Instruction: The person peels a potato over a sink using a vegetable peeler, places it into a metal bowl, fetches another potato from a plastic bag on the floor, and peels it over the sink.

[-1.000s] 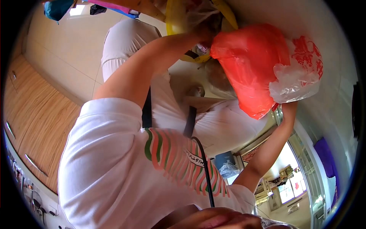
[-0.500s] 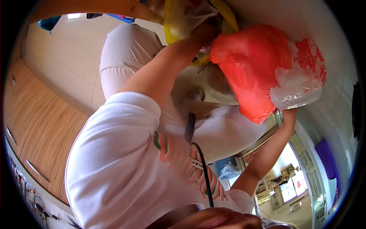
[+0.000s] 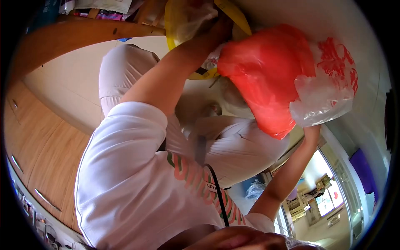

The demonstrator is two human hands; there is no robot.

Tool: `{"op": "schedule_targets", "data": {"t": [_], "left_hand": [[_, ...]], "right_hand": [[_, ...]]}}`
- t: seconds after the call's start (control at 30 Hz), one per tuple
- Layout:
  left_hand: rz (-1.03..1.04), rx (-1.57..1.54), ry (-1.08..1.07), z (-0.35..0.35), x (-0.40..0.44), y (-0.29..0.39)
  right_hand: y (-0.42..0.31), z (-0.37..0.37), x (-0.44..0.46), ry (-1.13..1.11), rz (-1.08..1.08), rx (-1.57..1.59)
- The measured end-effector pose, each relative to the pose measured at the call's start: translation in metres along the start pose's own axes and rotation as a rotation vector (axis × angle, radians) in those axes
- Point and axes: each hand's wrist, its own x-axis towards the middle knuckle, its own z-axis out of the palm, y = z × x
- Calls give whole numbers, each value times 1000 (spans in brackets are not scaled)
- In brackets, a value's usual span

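Observation:
My left hand (image 3: 221,31) reaches inside a yellow-rimmed container (image 3: 170,25) with clear plastic in it. This hand is dark, and its fingers cannot be made out. A bulging red plastic bag (image 3: 266,71) fills the space to the right of my left forearm. Against its right side lies a crumpled clear bag with red print (image 3: 321,102). My right forearm (image 3: 302,156) runs up to the lower edge of these bags, which hide my right hand. Whether the right fingers grip the plastic is not visible.
A curved wooden edge (image 3: 83,35) crosses the upper left, with packets (image 3: 104,6) beyond it. Wood-front cabinets (image 3: 46,154) stand on the left over a tiled floor (image 3: 62,89). My bent legs (image 3: 237,146) are below the bags. A pale wall (image 3: 346,21) rises at right.
The camera view has shifted, bringing more of the wooden edge and the packets into sight. My left arm, the yellow-rimmed container and the red bag appear slightly further left in the picture.

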Motion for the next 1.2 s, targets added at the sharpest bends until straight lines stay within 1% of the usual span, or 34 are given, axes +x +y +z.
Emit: {"op": "schedule_targets", "data": {"t": [0.07, 0.17, 0.2, 0.27, 0.37, 0.43, 0.5, 0.53, 0.6, 0.63, 0.7, 0.77, 0.8, 0.83, 0.87, 0.9, 1.0, 1.07, 1.1, 1.13, 1.2], "left_hand": [[-65, -136, -49, -10, 9, 4], [-96, -323, -100, -25, 8, -2], [-109, -404, -122, -33, 1, -9], [-140, -560, -186, -47, -19, -24], [-230, -705, -236, -84, -41, -50], [-322, -740, -186, -116, -60, -71], [-409, -757, -81, -153, -89, -91], [-435, -766, -17, -176, -114, -96], [-483, -783, 115, -222, -165, -105], [-654, -874, 51, -254, -190, -98], [-790, -854, 108, -281, -234, -88], [-888, -1325, 130, -285, -267, -76], [-891, -1664, 141, -305, -271, -70], [-995, -1763, 60, -341, -269, -66], [-978, -1798, 84, -368, -268, -62], [-955, -1836, 115, -394, -267, -60], [-840, -1986, 197, -480, -271, -61], [-799, -2090, 131, -532, -291, -69], [-788, -2130, 95, -557, -298, -71], [-807, -2322, 131, -619, -311, -76], [-876, -2669, 219, -691, -335, -79]], "right_hand": [[-11, 4, 1, 13, 85, 120], [-15, 1, 8, 3, 92, 111], [-27, -3, 6, 6, 98, 81], [-79, -14, -1, 52, -42, -103], [-102, -26, -14, -20, -147, -148], [-111, -30, -16, -25, -171, -102], [-110, -31, -19, -57, -166, -38], [-111, -35, -22, -144, -112, -132], [-116, -10, -14, -16, -59, 133], [-133, 7, 4, -43, -142, 65], [-165, 42, 38, -81, -313, -63], [-205, 113, 85, -255, -214, -663], [-214, 157, 99, -27, -378, -558], [-235, 182, 113, -117, -354, -543], [-251, 191, 125, -78, -291, -524], [-262, 188, 130, -34, -229, -511], [-271, 139, 121, -111, -269, -276], [-282, 106, 99, -194, -359, -463], [-273, 78, 77, -179, -498, -382], [-265, 49, 54, -169, -637, -308], [-302, -4, 1, -266, -452, -209]]}}
